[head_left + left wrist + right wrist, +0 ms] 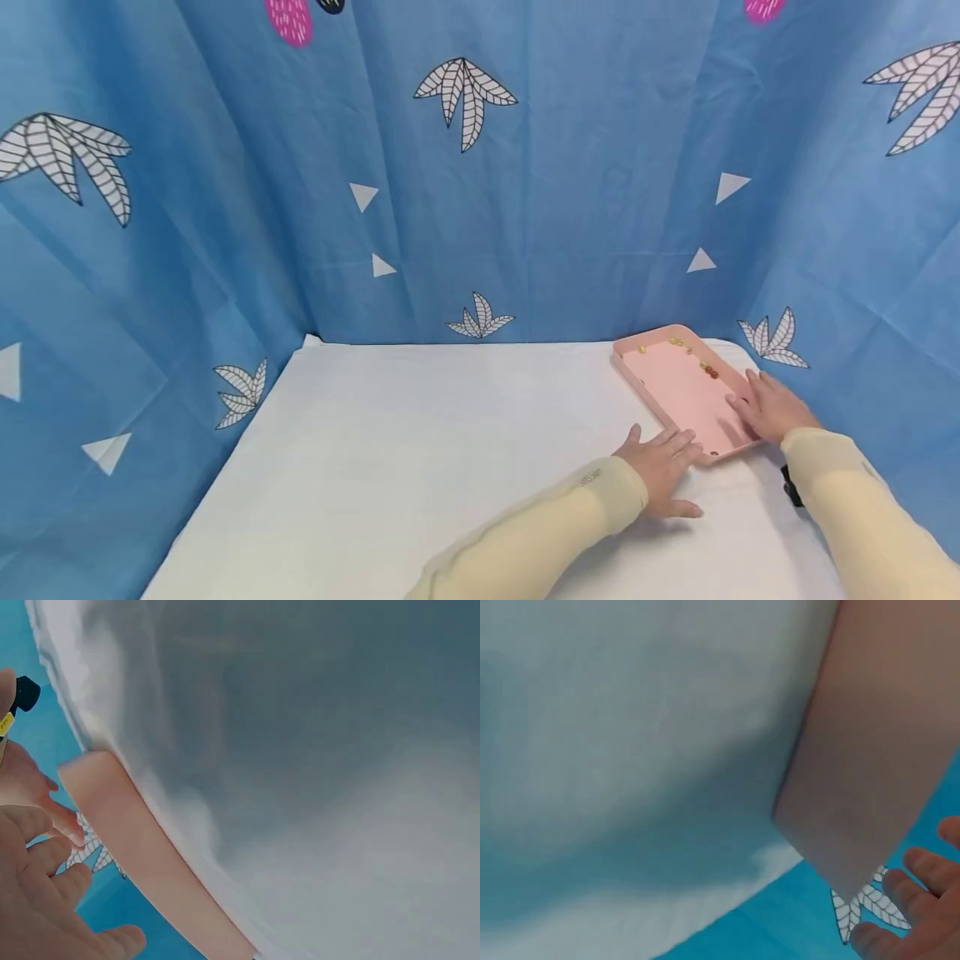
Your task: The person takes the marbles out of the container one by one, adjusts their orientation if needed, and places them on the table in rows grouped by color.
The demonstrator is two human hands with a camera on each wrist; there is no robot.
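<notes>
A shallow pink tray lies at an angle on the right part of the table. Inside it are several small yellowish and brown pieces, mostly along the walls and too small to identify. My left hand, fingers spread, is at the tray's near left corner; whether the fingertips touch it I cannot tell. Over the right wall is my right hand, its fingers extended and nothing gripped. In the left wrist view the tray's outer wall shows beside the left hand. The right wrist view has the right hand beside the tray wall.
A white cloth covers the table. Blue patterned curtains hang behind it and at both sides. The tray stands close to the back right edge of the table. A small black object shows by my right wrist.
</notes>
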